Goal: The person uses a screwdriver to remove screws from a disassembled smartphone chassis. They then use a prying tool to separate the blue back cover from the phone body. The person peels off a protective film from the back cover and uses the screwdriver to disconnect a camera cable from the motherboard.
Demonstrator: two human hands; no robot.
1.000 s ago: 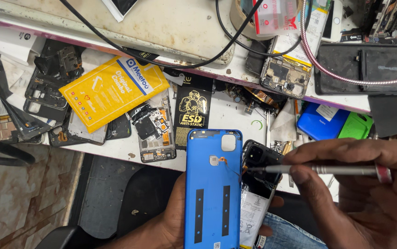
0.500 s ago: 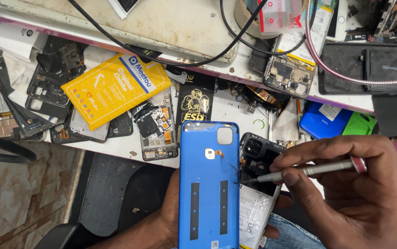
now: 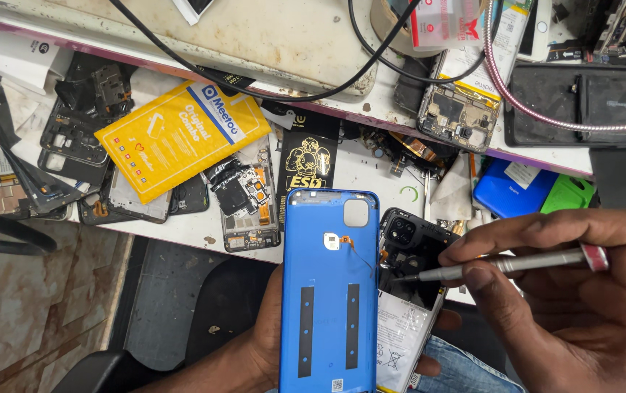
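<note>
A phone repair workshop: cluttered bench (image 3: 182, 233) of stripped handsets (image 3: 244, 200), circuit boards (image 3: 458, 116) (cables (image 3: 269, 91) across everything).

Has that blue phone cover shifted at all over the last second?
Yes. The blue back cover has shifted left and slightly up: its top edge now sits under the black card on the bench, opening wider from the phone body.

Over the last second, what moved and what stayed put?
The right hand lowered the screwdriver, its tip now at the open phone body below the camera. The blue back cover swung slightly further open. Left hand kept its hold underneath; bench clutter unchanged.
</note>
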